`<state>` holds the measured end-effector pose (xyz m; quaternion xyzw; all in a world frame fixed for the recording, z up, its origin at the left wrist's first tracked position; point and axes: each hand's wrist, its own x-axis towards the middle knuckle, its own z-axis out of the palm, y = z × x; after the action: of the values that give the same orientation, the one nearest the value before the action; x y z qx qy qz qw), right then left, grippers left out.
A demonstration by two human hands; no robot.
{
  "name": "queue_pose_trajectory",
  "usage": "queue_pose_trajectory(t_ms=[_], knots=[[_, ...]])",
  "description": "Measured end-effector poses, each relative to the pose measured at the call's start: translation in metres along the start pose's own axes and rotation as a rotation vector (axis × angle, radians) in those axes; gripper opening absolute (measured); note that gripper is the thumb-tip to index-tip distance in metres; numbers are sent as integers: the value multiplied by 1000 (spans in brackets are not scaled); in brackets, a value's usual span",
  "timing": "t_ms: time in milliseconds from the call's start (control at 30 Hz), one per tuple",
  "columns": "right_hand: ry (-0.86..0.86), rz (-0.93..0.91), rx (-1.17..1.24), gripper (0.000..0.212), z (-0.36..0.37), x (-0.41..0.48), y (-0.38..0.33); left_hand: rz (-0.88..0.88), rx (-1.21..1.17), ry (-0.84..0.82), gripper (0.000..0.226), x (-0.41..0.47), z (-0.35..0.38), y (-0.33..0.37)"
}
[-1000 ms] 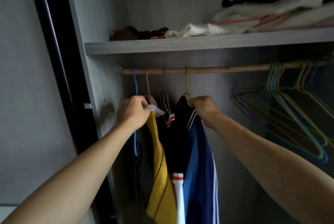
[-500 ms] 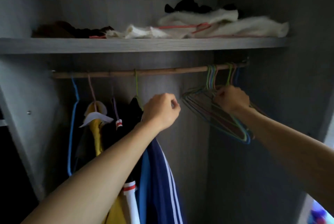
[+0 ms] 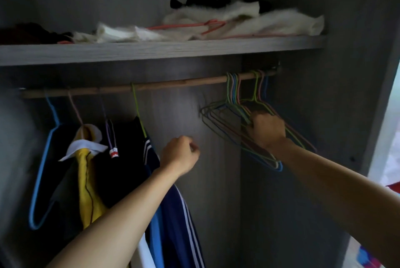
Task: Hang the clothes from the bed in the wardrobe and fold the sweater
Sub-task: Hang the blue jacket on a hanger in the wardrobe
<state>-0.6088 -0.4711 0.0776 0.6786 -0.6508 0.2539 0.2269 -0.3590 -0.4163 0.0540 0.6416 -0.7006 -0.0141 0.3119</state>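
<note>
— Hands first: how are they held?

— Left hand (image 3: 180,155) is curled into a fist with nothing gripped, raised before the back panel of the wardrobe (image 3: 216,181), just right of the navy striped jacket (image 3: 179,220). Right hand (image 3: 265,129) is closed around the bunch of empty wire hangers (image 3: 240,109) hung at the right end of the rod (image 3: 173,84).

— And where are the clothes found?

— They are hung along the rod's left part: the jacket on a green hanger (image 3: 138,114), a yellow garment (image 3: 86,181) with a white collar beside it, and a dark garment (image 3: 62,202) on a blue hanger (image 3: 44,172). White cloth (image 3: 270,23) and a pink hanger (image 3: 184,27) are laid on the shelf (image 3: 151,50) above.
</note>
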Motion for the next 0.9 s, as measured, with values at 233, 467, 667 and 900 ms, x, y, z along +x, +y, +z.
queue_pose_trajectory(t_ms=[233,467,667,900], knots=[[67,-74,178,25,-36,4,-2,-61,-50,38,15,8,-4,-3],[27,-58,178,20,-60,-51,8,25,-74,10,13,17,-8,0],[88,100,104,17,-79,-135,54,155,-83,-45,11,-3,17,14],[18,233,-23,12,-117,-276,129,231,-152,-274,18,-83,95,65]])
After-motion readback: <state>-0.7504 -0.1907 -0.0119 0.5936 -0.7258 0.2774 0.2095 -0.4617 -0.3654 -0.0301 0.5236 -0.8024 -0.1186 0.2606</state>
